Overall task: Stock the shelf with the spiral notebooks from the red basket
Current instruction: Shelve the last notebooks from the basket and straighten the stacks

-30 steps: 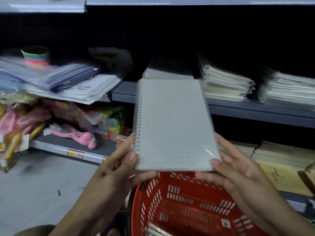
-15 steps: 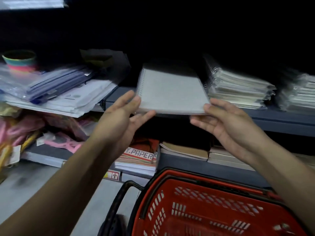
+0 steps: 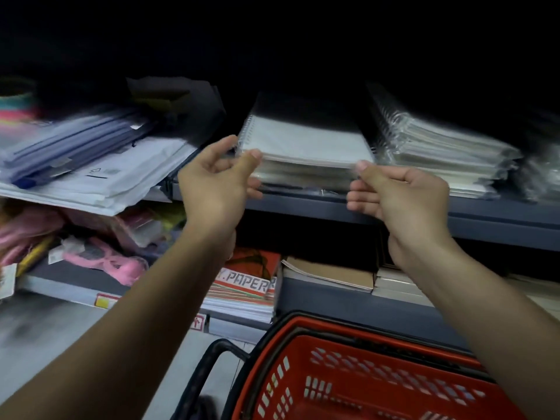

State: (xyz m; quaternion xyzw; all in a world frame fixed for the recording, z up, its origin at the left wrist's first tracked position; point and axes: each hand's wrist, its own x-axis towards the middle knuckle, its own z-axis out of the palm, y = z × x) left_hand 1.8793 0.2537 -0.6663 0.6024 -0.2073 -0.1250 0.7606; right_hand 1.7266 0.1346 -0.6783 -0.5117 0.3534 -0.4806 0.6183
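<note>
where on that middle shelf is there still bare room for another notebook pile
Little. The only bare strip is the shelf's front lip below the notebook stack at both hands. Left, loose plastic sleeves spill over the edge. Right, the wrapped spiral pile sits close beside. Stacking on top looks easiest.

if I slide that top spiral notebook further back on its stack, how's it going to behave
The top spiral notebook looks shrink-wrapped in glossy film, so it will probably slide easily over the wrapped stack beneath. It lies flat, so it is likely fairly stiff and light. The coil along its left edge might snag.
</note>
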